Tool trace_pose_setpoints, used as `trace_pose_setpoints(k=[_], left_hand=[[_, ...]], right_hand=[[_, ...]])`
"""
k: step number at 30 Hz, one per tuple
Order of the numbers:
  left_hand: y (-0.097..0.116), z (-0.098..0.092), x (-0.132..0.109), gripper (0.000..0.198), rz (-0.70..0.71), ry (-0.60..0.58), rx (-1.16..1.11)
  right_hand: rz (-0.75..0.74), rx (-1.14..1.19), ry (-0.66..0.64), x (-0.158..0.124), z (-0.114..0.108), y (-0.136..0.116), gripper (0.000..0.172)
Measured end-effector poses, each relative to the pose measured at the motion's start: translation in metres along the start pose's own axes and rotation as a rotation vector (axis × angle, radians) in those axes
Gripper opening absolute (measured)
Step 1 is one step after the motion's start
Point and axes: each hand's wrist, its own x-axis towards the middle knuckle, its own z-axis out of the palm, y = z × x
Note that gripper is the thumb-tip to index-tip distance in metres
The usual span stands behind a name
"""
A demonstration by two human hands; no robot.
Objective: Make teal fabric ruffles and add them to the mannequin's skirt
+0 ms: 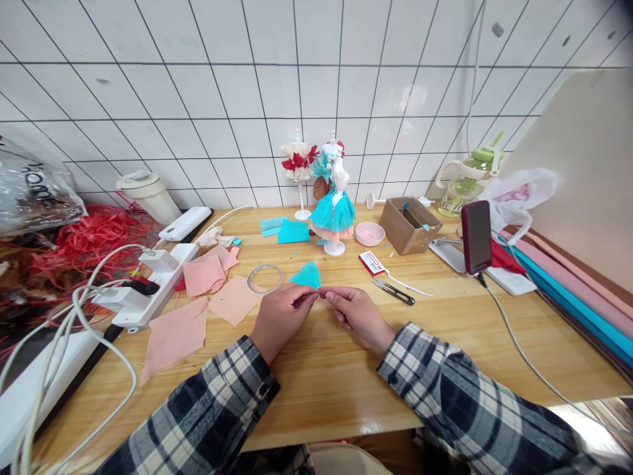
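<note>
A small fan-shaped piece of turquoise crepe paper (307, 274) stands up from between my fingertips. My left hand (284, 316) pinches its gathered lower tip. The fingers of my right hand (357, 315) are closed in a pinch at the same tip, touching or nearly touching the left fingertips; what they hold is too small to make out. Just left of the paper lies a coil of silver wire (264, 279). Black-handled snips (394, 290) and a red and white packet (371, 262) rest right of my hands.
Mini dress forms (335, 211) in paper skirts stand at the back, beside a pink bowl (370, 233) and a cardboard box (410, 225). Peach paper sheets (177, 333) and a power strip (158, 287) lie left. A phone (477, 236) stands right.
</note>
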Motion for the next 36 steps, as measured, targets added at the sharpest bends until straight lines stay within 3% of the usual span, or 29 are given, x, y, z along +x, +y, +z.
trace_pose_setpoints(k=[9, 17, 23, 31, 36], left_hand=[[0.003, 0.0, -0.001, 0.014, -0.001, -0.008, 0.073], [0.006, 0.006, 0.002, 0.009, -0.148, -0.011, -0.248], [0.007, 0.006, 0.001, 0.01, -0.216, -0.039, -0.334], [0.002, 0.003, -0.001, 0.014, -0.026, -0.015, -0.119], [0.007, 0.003, -0.003, 0.016, 0.014, -0.013, -0.005]], right_hand=[[-0.002, -0.006, -0.048, -0.002, 0.002, 0.001, 0.046], [-0.14, -0.283, 0.032, 0.002, -0.002, 0.004, 0.031], [-0.139, -0.286, 0.068, 0.005, -0.004, 0.004, 0.028], [-0.1, -0.183, 0.05, 0.007, -0.003, 0.011, 0.034], [-0.132, -0.22, 0.095, 0.006, 0.0, 0.012, 0.031]])
